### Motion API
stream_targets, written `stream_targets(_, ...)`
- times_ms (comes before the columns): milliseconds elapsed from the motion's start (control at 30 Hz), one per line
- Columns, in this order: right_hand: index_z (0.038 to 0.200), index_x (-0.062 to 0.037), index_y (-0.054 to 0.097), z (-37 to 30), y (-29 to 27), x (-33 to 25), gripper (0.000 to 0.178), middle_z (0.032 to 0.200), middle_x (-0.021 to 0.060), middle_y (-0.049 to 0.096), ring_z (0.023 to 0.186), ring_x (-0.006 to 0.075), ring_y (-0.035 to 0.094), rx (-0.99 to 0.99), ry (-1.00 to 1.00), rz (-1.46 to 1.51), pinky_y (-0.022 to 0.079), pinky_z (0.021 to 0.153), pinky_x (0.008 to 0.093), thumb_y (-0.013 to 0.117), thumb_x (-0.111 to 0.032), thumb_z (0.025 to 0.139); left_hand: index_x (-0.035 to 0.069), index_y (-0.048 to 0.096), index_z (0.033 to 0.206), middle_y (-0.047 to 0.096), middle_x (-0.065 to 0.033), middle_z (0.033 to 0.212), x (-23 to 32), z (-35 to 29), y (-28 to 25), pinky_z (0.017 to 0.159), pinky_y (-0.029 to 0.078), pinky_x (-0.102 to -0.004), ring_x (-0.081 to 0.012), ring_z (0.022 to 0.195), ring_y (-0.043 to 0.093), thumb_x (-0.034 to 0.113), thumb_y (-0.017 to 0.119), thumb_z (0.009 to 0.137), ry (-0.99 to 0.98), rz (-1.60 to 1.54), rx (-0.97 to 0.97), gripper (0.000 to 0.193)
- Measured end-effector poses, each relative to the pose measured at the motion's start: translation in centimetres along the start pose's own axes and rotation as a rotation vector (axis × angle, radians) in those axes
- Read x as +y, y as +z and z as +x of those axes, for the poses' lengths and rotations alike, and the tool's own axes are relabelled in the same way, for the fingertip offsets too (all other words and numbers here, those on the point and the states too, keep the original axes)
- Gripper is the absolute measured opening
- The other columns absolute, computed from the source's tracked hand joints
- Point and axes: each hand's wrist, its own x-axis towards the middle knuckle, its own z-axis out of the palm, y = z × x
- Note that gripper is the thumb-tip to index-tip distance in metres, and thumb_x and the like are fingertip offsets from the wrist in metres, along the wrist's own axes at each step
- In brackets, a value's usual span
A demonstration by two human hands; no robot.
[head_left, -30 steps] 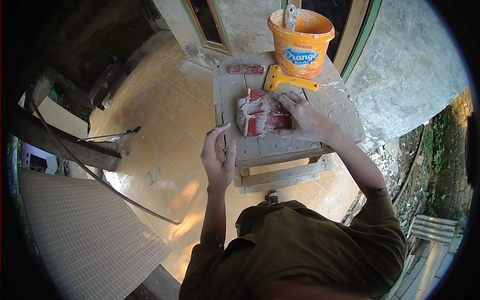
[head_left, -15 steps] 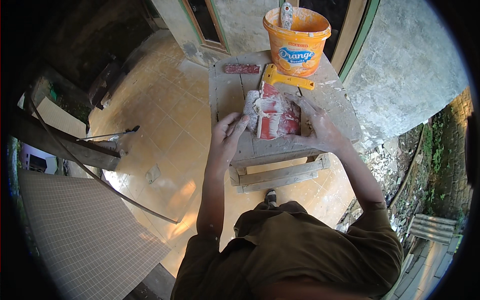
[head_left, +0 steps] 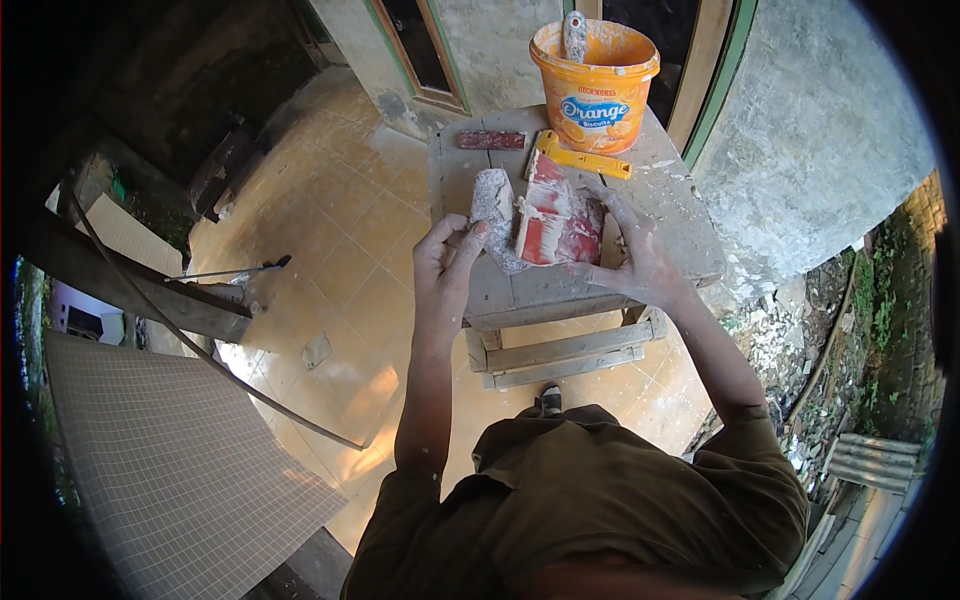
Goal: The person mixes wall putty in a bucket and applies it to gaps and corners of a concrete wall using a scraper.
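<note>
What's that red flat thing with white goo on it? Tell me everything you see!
The flat red piece has streaky white paste across its face and a pale, crusted left edge. Its material isn't clear. The right hand holds its right side, over the gray wooden table. A whitish, speckled block in the left hand is beside it.

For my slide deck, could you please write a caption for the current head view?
The left hand grips a whitish block, the right hand a red, white-smeared piece, over a worn table.

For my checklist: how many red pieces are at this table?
2: a plastered piece in the right hand, and a narrow bar at the far left of the table.
</note>
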Motion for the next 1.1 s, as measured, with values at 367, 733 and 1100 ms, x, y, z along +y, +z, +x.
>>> stream_targets(367, 0.136, 0.0078, 0.033, -0.3, 0.3, -1.1, 0.092, 0.102, 0.0241, 0.064, 0.089, 0.0318, 0.066, 0.126, 0.116, 0.005, 0.052, 0.083, 0.0369, 0.08, -0.028, 0.065, -0.001, 0.053, 0.084, 0.056, -0.0003, 0.077, 0.6, -1.0, 1.8, 0.067, 0.038, -0.018, -0.0028, 0.074, 0.047, 0.004, 0.058, 0.092, 0.244, 0.224, 0.01, 0.01)
stream_targets(733, 0.137, 0.004, 0.036, 0.2, 0.5, -1.7, 0.092, 0.106, 0.0206, 0.064, 0.093, 0.0267, 0.065, 0.16, 0.265, 0.119, 0.05, 0.086, 0.0366, 0.082, -0.03, 0.066, -0.002, 0.051, 0.08, 0.048, -0.0044, 0.065, -1.2, -2.7, 2.3, 0.054, 0.037, -0.0214, -0.0076, 0.059, 0.041, 0.006, 0.063, 0.087, 0.32, 0.539, -0.046, 0.016)
stream_targets(1100, 0.135, 0.0088, 0.035, -3.1, -1.9, -1.1, 0.093, 0.108, 0.026, 0.061, 0.1, 0.0314, 0.063, 0.322, 0.229, 0.02, 0.049, 0.089, 0.0382, 0.083, -0.025, 0.063, -0.007, 0.062, 0.097, 0.062, -0.0135, 0.094, -2.1, -0.3, -0.8, 0.077, 0.05, -0.0296, -0.0192, 0.084, 0.062, 0.005, 0.069, 0.081, 0.222, 0.726, 0.199, 0.021)
